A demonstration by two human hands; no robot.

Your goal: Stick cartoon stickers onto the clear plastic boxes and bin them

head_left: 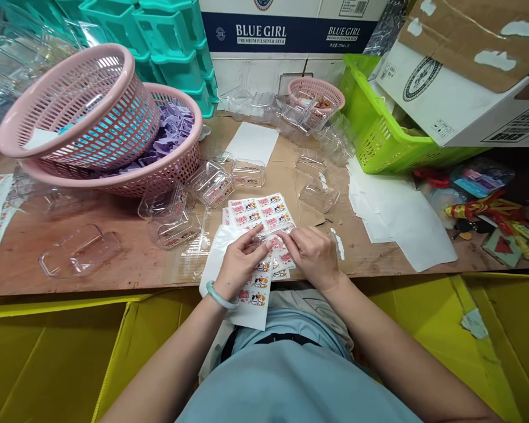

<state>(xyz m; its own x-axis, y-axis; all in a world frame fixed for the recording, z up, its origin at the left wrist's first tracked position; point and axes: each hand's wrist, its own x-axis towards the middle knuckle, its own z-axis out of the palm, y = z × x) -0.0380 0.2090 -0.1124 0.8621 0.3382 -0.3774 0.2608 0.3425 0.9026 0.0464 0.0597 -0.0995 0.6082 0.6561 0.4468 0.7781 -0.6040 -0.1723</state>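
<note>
Between my two hands is a small clear plastic box (270, 232), partly covered by the fingers. My left hand (240, 261), with a pale green bangle at the wrist, pinches its left end between thumb and fingers. Curled fingers and thumb of my right hand (311, 252) press at its right end. Sticker sheets (258, 298) with cartoon cats and red print lie under the hands, one hanging over the table's front edge. Beyond the left hand stand several clear boxes, among them a stickered box (217, 187) and another stickered box (174, 230).
Stacked pink baskets (176, 161) with purple pieces stand at the left, before teal bins (167, 35). White backing sheets (397, 205) lie at right, below a green basket (370, 126) bearing a carton (458, 94). Open clear cases (320, 197) sit beyond my right hand.
</note>
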